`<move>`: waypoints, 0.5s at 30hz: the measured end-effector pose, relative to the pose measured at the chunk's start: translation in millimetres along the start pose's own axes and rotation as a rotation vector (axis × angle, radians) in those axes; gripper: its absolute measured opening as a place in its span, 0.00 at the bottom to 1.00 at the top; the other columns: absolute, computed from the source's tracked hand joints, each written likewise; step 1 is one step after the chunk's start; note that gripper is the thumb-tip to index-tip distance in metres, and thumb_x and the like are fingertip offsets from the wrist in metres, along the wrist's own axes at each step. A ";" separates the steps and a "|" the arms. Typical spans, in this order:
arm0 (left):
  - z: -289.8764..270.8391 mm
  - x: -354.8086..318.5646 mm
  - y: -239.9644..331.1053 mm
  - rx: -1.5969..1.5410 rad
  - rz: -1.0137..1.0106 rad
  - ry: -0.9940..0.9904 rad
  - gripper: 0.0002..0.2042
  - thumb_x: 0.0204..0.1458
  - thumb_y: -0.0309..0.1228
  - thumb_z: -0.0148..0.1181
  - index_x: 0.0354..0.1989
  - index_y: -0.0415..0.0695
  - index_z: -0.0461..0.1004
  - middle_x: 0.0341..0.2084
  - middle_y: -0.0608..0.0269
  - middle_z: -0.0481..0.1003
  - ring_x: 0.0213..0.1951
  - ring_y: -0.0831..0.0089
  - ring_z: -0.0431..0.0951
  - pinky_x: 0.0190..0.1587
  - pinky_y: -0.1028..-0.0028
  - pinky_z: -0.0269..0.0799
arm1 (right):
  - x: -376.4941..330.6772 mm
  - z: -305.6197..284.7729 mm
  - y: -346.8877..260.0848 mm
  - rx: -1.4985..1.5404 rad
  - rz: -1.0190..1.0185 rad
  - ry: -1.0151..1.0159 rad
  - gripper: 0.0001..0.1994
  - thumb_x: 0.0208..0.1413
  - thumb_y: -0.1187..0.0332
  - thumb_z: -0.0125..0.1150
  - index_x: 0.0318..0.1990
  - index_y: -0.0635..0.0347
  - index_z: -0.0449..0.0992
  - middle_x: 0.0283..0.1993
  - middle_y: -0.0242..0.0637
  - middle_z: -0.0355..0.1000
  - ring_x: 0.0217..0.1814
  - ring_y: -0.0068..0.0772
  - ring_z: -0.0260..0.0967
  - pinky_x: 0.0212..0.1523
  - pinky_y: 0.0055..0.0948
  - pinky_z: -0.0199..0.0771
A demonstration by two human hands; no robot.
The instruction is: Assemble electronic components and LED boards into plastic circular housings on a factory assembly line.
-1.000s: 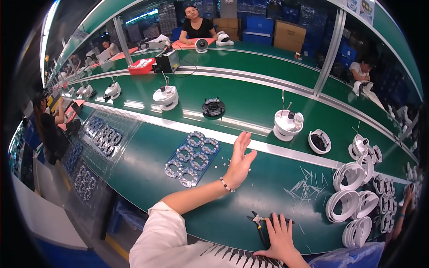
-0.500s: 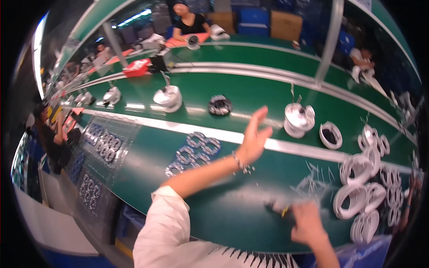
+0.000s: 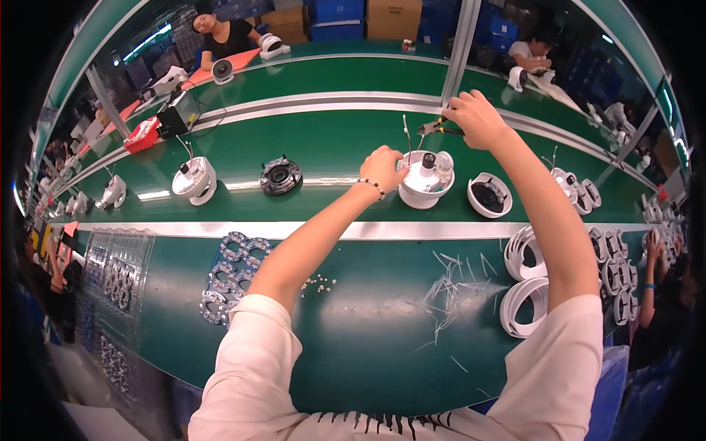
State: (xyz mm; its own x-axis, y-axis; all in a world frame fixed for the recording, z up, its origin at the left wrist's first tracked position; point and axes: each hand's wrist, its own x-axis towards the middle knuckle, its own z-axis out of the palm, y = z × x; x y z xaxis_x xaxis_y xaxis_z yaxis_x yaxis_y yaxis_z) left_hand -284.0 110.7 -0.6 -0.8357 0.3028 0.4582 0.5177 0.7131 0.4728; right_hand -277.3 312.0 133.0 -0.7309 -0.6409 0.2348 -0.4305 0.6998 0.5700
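Both hands at white dome housing (image 3: 425,178) on the green conveyor belt (image 3: 331,143).
Left hand (image 3: 382,167) curled on housing's left rim; right hand (image 3: 474,117) closed around small pliers (image 3: 435,128) above it, near its upright wire (image 3: 405,132); open housing (image 3: 489,195) just right; belt bare leftward to black ring part (image 3: 280,176).

Glossy white plastic housing (image 3: 425,180) (smooth), matt green belt (image 3: 331,147), bright metal rail (image 3: 382,230).
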 end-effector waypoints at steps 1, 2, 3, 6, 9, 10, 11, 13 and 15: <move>2.2 2.9 3.5 0.016 -0.006 -0.001 0.10 0.38 0.33 0.60 0.30 0.43 0.76 0.31 0.56 0.72 0.32 0.58 0.73 0.37 0.66 0.70 | 8.5 5.0 0.3 -0.022 -0.072 -0.040 0.16 0.28 0.75 0.62 0.32 0.52 0.75 0.34 0.32 0.67 0.43 0.32 0.63 0.41 0.29 0.60; 6.0 6.2 6.7 0.033 -0.043 -0.023 0.09 0.38 0.32 0.60 0.28 0.44 0.77 0.30 0.57 0.72 0.33 0.59 0.73 0.37 0.66 0.70 | 13.4 10.3 -0.5 -0.007 -0.130 -0.111 0.18 0.27 0.76 0.61 0.34 0.53 0.75 0.33 0.32 0.66 0.42 0.32 0.62 0.41 0.29 0.59; 8.8 9.1 4.7 0.043 -0.047 -0.037 0.09 0.38 0.32 0.60 0.28 0.44 0.77 0.30 0.57 0.72 0.33 0.59 0.73 0.37 0.66 0.70 | 18.3 13.1 -3.5 0.010 -0.191 -0.176 0.20 0.26 0.77 0.61 0.35 0.53 0.75 0.33 0.32 0.65 0.41 0.32 0.62 0.42 0.28 0.59; 14.3 16.8 2.9 0.000 0.145 -0.046 0.08 0.36 0.31 0.61 0.27 0.45 0.77 0.29 0.60 0.73 0.32 0.61 0.74 0.36 0.66 0.70 | 27.2 28.9 -3.3 -0.030 -0.277 -0.183 0.18 0.25 0.73 0.63 0.33 0.51 0.76 0.32 0.30 0.66 0.41 0.31 0.62 0.41 0.27 0.59; 17.4 21.2 8.9 0.010 0.270 -0.040 0.07 0.35 0.30 0.61 0.26 0.46 0.77 0.31 0.61 0.73 0.31 0.61 0.74 0.35 0.67 0.70 | 25.9 40.4 -0.7 -0.061 -0.301 -0.211 0.18 0.22 0.71 0.65 0.31 0.49 0.76 0.31 0.29 0.67 0.41 0.30 0.62 0.41 0.26 0.59; 21.1 24.4 8.9 0.045 0.298 -0.047 0.06 0.36 0.30 0.60 0.24 0.45 0.77 0.30 0.61 0.73 0.29 0.61 0.74 0.34 0.68 0.70 | 25.3 41.6 -0.4 -0.079 -0.317 -0.248 0.18 0.22 0.70 0.66 0.30 0.48 0.76 0.31 0.28 0.67 0.41 0.30 0.62 0.41 0.25 0.59; 24.4 27.6 10.8 0.045 0.297 -0.052 0.06 0.36 0.30 0.60 0.24 0.45 0.77 0.30 0.61 0.73 0.29 0.61 0.74 0.34 0.68 0.70 | 23.8 43.7 -0.6 -0.072 -0.310 -0.259 0.19 0.20 0.69 0.67 0.30 0.48 0.77 0.30 0.28 0.67 0.40 0.29 0.62 0.41 0.25 0.59; 30.2 33.7 14.3 0.046 0.194 -0.024 0.06 0.36 0.29 0.60 0.24 0.43 0.77 0.26 0.59 0.74 0.28 0.62 0.75 0.33 0.69 0.71 | 20.6 48.4 1.3 -0.048 -0.317 -0.237 0.19 0.20 0.69 0.67 0.30 0.48 0.77 0.30 0.28 0.67 0.40 0.30 0.62 0.41 0.25 0.59; 32.7 38.7 11.9 -0.033 0.144 -0.024 0.06 0.37 0.29 0.60 0.24 0.43 0.77 0.24 0.57 0.75 0.27 0.61 0.75 0.33 0.69 0.71 | 17.1 50.7 3.1 -0.024 -0.321 -0.214 0.19 0.20 0.69 0.67 0.30 0.48 0.77 0.29 0.28 0.67 0.40 0.30 0.63 0.41 0.25 0.59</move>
State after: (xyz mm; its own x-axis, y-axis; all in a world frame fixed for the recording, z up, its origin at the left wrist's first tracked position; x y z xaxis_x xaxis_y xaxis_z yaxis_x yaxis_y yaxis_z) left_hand -316.3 151.6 -1.9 -0.7563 0.4160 0.5049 0.6380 0.6400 0.4282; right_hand -317.9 319.2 98.9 -0.6561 -0.7439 -0.1273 -0.6448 0.4650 0.6066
